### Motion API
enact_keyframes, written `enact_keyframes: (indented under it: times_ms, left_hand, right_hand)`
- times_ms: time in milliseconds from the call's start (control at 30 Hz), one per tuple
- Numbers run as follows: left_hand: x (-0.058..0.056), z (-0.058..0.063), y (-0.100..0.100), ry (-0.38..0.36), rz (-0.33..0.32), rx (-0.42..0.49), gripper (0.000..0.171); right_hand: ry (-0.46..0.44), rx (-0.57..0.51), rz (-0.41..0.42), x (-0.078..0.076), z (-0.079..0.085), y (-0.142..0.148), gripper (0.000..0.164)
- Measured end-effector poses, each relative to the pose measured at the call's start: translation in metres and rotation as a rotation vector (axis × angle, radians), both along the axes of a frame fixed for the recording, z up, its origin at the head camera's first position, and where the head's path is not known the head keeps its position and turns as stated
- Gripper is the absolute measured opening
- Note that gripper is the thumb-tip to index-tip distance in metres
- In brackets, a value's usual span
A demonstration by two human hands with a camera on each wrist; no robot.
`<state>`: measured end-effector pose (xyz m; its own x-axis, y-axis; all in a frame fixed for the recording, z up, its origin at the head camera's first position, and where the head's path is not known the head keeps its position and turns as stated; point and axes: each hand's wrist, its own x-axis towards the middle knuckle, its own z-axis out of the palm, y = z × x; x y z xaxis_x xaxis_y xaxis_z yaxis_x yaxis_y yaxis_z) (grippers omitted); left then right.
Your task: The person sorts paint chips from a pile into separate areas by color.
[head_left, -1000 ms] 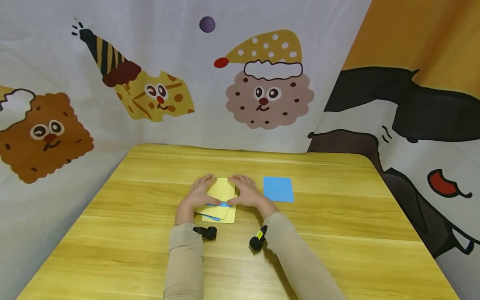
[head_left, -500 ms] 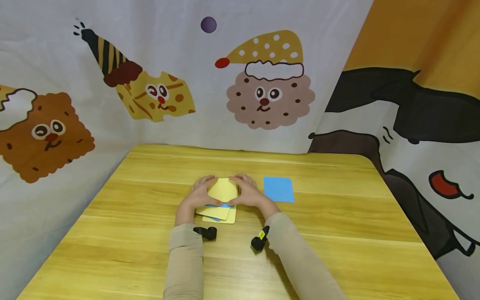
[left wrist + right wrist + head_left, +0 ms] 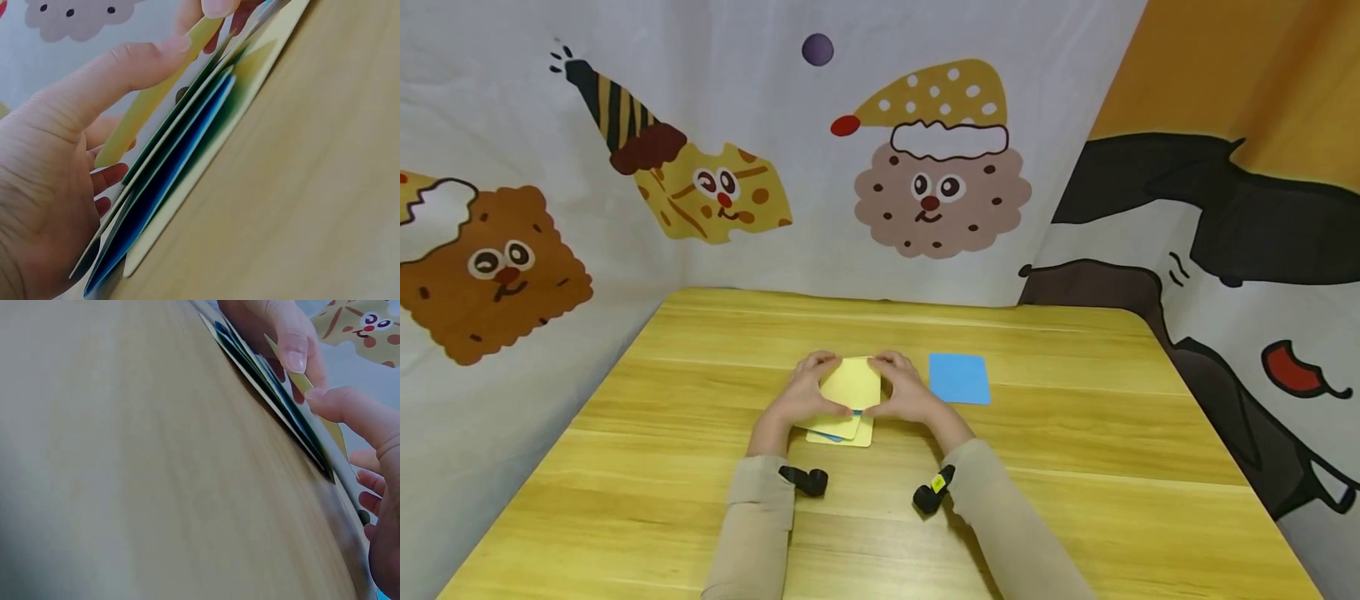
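Between both hands is a square yellow card (image 3: 852, 385), pinched at its sides by fingers and thumbs. My left hand (image 3: 803, 392) grips its left part, my right hand (image 3: 908, 393) its right part, and the two thumbs nearly meet at the near edge. Below it lies a loose, fanned pile of yellow and blue cards (image 3: 842, 433), partly covered by the hands. In the left wrist view a gap shows between the held yellow card (image 3: 140, 115) and the pile (image 3: 165, 169). The right wrist view shows the same card (image 3: 331, 434) tilted above the pile (image 3: 275, 394).
A single blue square card (image 3: 959, 379) lies flat on the wooden table (image 3: 1075, 417), right of the hands. Small black wrist cameras (image 3: 807, 482) hang by the sleeves. A curtain (image 3: 820, 275) with cartoon prints stands behind the table.
Both hands have shifted slightly right with the yellow card, which now hides more of the blue strip below it. The forearms have spread a little apart. The single blue card has stayed put.
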<state>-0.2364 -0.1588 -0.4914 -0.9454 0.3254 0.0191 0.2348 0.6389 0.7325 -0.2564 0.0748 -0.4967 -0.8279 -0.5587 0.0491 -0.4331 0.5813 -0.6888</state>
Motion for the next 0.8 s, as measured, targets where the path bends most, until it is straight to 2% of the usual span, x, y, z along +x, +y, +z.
enact_keyframes:
  times_ms: [233,533,800]
  left_hand:
    - [0.005,0.002,0.015,0.012,-0.027,-0.002,0.106]
    - [0.016,0.013,0.040,0.057,-0.088,0.007,0.106]
    - [0.024,0.011,0.060,0.012,-0.154,0.025,0.105]
  right_hand:
    - [0.037,-0.030,-0.003,0.010,0.004,0.017,0.098]
    - [0.098,-0.051,-0.023,0.024,0.007,0.044,0.100]
    - [0.109,-0.045,-0.025,0.042,0.011,0.071,0.102]
